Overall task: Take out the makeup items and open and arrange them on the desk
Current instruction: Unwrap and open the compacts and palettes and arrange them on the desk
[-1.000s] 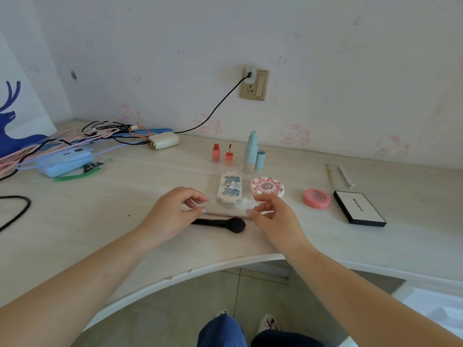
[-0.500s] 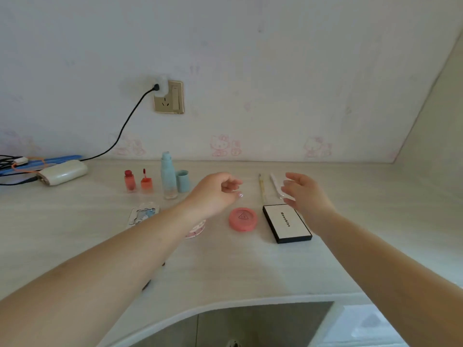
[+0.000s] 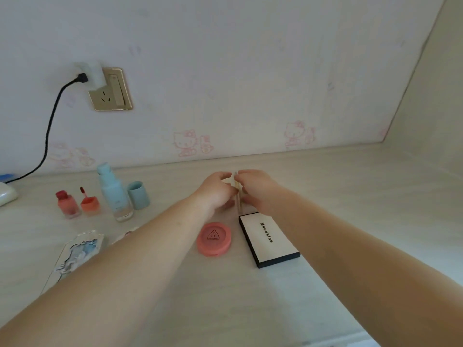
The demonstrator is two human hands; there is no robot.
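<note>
My left hand [image 3: 217, 190] and my right hand [image 3: 258, 187] meet at the back of the desk, both closed on a thin gold pencil [image 3: 239, 200] that sticks out between them. A second pen there is hidden by my fingers. Just in front lie a round pink compact [image 3: 214, 239] and a white black-edged palette [image 3: 269, 239], both closed. To the left stand a pale blue bottle [image 3: 114, 194] with its cap [image 3: 138, 195] beside it, and a red lip tint bottle [image 3: 67, 204] next to its wand cap [image 3: 89, 202]. A patterned compact [image 3: 80, 251] lies under my left forearm.
A wall socket [image 3: 111, 90] holds a plug with a black cable running down to the left. A white power bank [image 3: 6, 196] sits at the left edge. A side wall [image 3: 426, 96] closes the desk [image 3: 350, 196] on the right.
My view swung right from the brush and compacts. Both hands left the brush, reached back over the palette and closed together on the gold pencil.
</note>
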